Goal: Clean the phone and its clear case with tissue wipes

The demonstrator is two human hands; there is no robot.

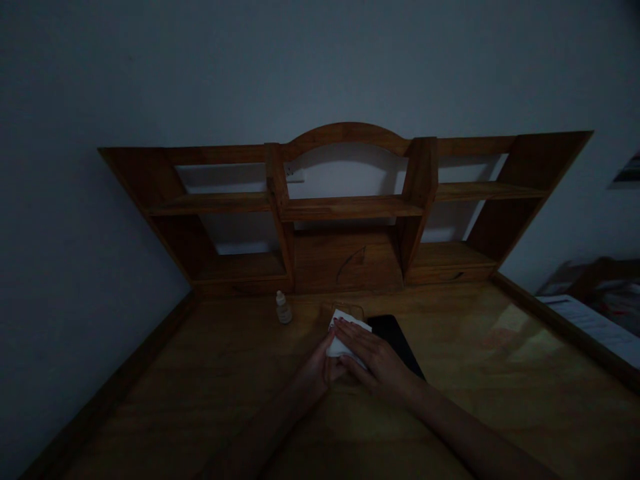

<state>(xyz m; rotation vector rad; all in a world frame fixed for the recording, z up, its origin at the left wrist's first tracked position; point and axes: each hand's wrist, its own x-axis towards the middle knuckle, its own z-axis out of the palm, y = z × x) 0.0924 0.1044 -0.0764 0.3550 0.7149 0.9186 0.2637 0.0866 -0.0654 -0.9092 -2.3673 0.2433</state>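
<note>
Low in the middle, my two hands meet over a folded white tissue (338, 348). My right hand (373, 353) lies across it, fingers together and pressing it down. My left hand (317, 369) is closed at the tissue's lower left, its fingers partly hidden. From behind the tissue shows the rounded edge of a clear, phone-case-like thing (356, 309); my left hand seems to grip its near end, though the dim light blurs this. Beside my right hand lies a flat black phone-like slab (397, 341). A small clear dropper bottle (283, 312) stands upright to the left.
The wooden desk (240, 373) has a raised rim on both sides. At its back stands a wooden shelf unit (350, 210) against the wall, with a socket (294, 175) behind it. Beyond the right rim are white papers (593, 323).
</note>
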